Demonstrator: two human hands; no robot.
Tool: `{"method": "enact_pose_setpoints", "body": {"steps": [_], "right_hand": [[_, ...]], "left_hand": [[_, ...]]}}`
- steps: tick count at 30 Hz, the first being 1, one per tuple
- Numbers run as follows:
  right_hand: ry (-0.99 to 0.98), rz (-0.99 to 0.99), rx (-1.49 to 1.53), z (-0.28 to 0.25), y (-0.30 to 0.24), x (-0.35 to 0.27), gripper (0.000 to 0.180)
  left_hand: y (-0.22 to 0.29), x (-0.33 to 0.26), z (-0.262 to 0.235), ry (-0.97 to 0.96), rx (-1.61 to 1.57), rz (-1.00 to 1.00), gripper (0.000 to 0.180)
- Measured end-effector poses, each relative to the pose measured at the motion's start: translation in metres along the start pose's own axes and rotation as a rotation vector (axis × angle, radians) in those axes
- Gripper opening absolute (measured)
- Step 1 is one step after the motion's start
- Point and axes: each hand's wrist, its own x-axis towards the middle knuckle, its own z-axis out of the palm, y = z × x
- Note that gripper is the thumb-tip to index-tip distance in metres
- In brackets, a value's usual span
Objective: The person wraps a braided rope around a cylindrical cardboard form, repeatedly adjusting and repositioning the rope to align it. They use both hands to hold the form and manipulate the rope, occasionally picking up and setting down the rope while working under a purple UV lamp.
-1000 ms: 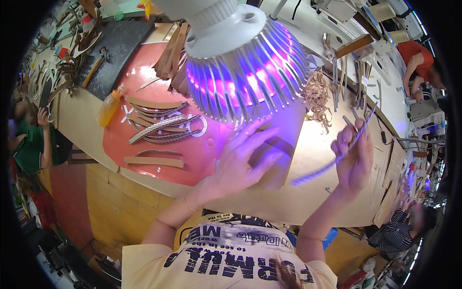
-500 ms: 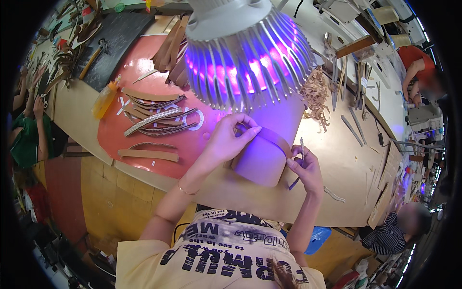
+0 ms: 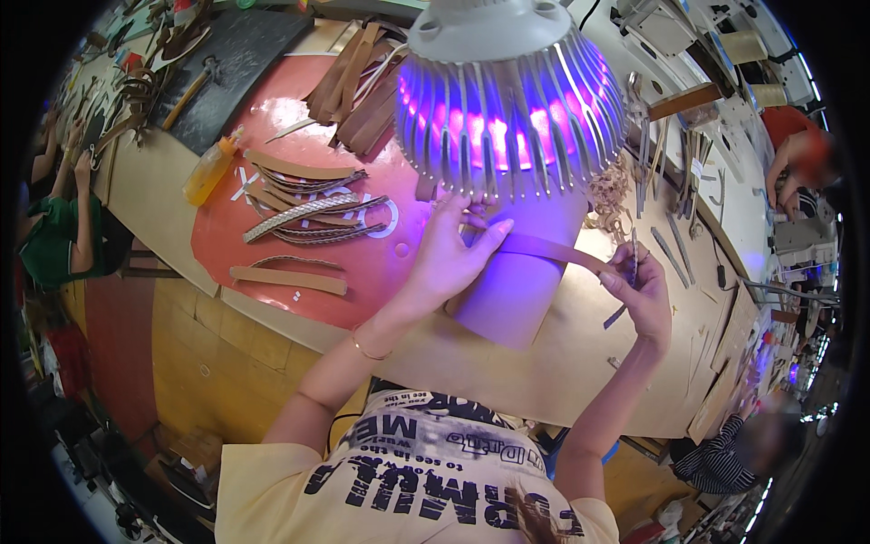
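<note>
Under a finned lamp (image 3: 512, 109) glowing violet, a brown leather strap (image 3: 555, 251) stretches between my two hands. My left hand (image 3: 453, 254) pinches its left end between thumb and fingers. The right end is gripped by my right hand (image 3: 645, 295), whose fingers also hold a thin, dark, braided-looking piece (image 3: 616, 316) pointing up and down. Below the strap lies a tan, rounded form (image 3: 507, 313), with the strap's left part over it. The lamp hides the form's far end and some of my left fingertips.
On the red mat (image 3: 281, 208) to the left lie several leather and braided straps (image 3: 308, 213), beside a yellow-orange bottle (image 3: 208, 172). A hammer (image 3: 190, 95) rests on a black slab. Shavings (image 3: 612, 195) and thin strips (image 3: 693, 177) lie at right. Other people sit at both sides.
My right hand has moved right with its end of the strap, which now runs longer and straighter off the rounded form. The whole view has shifted slightly.
</note>
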Motion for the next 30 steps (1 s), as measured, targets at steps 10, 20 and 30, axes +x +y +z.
{"method": "enact_pose_setpoints", "body": {"steps": [10, 20, 30], "right_hand": [[0.389, 0.041, -0.521, 0.026, 0.004, -0.007, 0.039], [0.040, -0.161, -0.310, 0.080, -0.041, -0.010, 0.017], [0.050, -0.129, -0.444, 0.120, -0.050, 0.024, 0.025]], "left_hand": [[0.007, -0.030, 0.009, 0.064, 0.012, -0.059, 0.031], [0.022, -0.007, 0.004, -0.052, -0.572, -0.298, 0.014], [0.014, -0.008, 0.002, -0.033, -0.872, -0.279, 0.016]]}}
